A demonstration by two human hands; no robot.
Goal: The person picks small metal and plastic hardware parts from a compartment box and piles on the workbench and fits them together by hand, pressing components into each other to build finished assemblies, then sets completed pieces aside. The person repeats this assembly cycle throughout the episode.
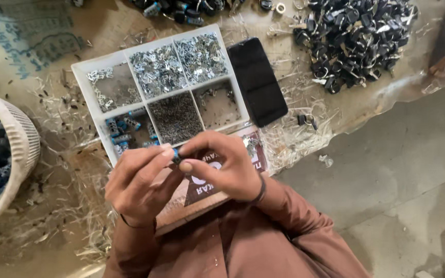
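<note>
Far left of the grip, a white woven basket point(24, 149) holds dark blue parts. The left hand point(140, 180) and right hand point(222, 167) meet fingertip to fingertip, each grip pinched shut on one small blue-and-black part point(176, 156) held between them, just above a printed card point(207, 188) on the person's lap. Directly beyond the grip lies a white compartment tray point(81, 69) of metal clips, blue pieces and fine dark bits. Right of it rests a black phone point(257, 81), and farther right a heap of black parts point(356, 38) on the surface point(104, 20).
</note>
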